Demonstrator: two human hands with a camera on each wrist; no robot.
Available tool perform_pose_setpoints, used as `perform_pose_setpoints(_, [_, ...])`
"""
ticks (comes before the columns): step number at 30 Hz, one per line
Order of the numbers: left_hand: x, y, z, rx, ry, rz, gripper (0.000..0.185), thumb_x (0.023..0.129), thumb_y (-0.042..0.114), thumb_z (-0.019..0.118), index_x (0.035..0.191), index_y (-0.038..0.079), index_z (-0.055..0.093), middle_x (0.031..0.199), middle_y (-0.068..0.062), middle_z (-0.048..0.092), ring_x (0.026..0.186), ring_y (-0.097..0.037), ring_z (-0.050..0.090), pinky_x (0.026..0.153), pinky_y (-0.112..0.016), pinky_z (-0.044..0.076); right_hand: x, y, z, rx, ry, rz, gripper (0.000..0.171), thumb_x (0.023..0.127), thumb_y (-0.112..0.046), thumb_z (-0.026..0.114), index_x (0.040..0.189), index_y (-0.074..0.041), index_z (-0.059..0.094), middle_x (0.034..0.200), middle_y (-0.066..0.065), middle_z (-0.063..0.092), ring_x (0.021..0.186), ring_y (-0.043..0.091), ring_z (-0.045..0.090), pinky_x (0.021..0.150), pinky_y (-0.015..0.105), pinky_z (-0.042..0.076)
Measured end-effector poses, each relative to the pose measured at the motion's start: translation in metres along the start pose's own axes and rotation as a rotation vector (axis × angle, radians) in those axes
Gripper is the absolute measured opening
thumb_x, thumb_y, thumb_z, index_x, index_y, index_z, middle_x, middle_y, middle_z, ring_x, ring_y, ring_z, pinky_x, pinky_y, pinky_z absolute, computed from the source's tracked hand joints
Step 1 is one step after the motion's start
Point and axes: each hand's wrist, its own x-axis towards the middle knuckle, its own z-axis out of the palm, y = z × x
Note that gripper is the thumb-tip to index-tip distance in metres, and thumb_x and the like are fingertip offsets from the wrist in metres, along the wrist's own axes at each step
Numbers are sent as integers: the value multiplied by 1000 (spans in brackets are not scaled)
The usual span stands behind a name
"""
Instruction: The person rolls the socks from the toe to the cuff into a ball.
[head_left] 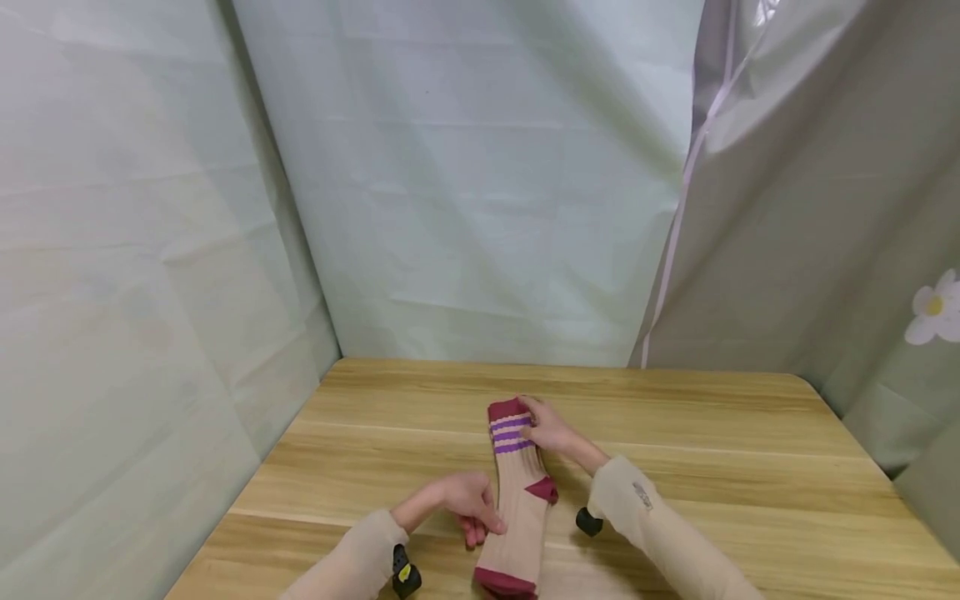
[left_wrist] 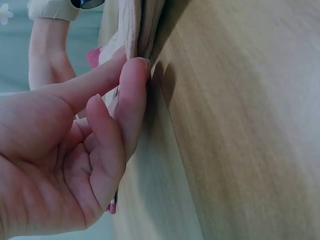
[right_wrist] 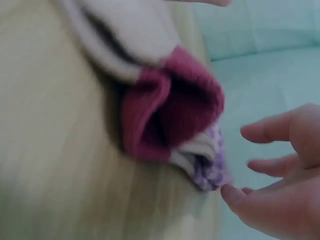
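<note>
A beige ribbed sock [head_left: 521,500] with maroon cuff, heel and toe and purple stripes lies lengthwise on the wooden table [head_left: 750,483]. My left hand [head_left: 468,504] lies beside the sock's left edge at mid-length. In the left wrist view its fingertips [left_wrist: 134,70] touch the folded edge of the sock [left_wrist: 135,25], fingers nearly straight. My right hand [head_left: 546,427] rests at the striped cuff end. The right wrist view shows that hand [right_wrist: 280,200] with spread, relaxed fingers next to the maroon cuff [right_wrist: 170,115], thumb tip at the purple stripes.
Pale green fabric walls [head_left: 465,183] close off the back and left of the table. A grey curtain with a white flower [head_left: 933,315] hangs on the right. Bare tabletop stretches to the right [head_left: 787,517] and left [head_left: 345,450] of the sock.
</note>
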Motion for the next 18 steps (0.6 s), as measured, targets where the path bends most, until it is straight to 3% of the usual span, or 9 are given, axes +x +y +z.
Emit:
perform_pose_setpoints(4, [0, 1, 2, 4, 14, 7, 29, 85, 14, 73, 66, -8, 68, 56, -19, 65, 39, -7, 55, 39, -15, 41, -11, -2, -6, -239, -39, -134, 52, 88, 2, 57, 137, 9, 43, 147, 35, 30, 134, 50, 33, 106, 62, 34])
perform_pose_setpoints(7, [-1, 0, 3, 5, 17, 22, 32, 86, 14, 72, 66, -10, 67, 57, -22, 65, 39, -7, 54, 39, -16, 42, -19, -5, -9, -334, -83, -209, 47, 89, 1, 57, 134, 9, 47, 141, 33, 40, 129, 47, 40, 104, 60, 36])
perform_pose_setpoints(12, [-4, 0, 2, 50, 29, 82, 34, 89, 16, 69, 68, -11, 65, 60, -26, 64, 40, -8, 53, 42, -25, 48, -37, -11, -14, -401, -153, -254, 45, 92, 0, 56, 135, 7, 48, 139, 27, 47, 124, 40, 47, 102, 54, 41])
perform_pose_setpoints(18, [-7, 0, -1, 172, 127, 195, 28, 92, 16, 65, 69, -2, 64, 54, -3, 58, 45, -5, 49, 43, -17, 39, -52, -9, -14, -481, -174, -387, 35, 93, 2, 54, 128, 7, 54, 127, 22, 58, 107, 30, 58, 91, 42, 49])
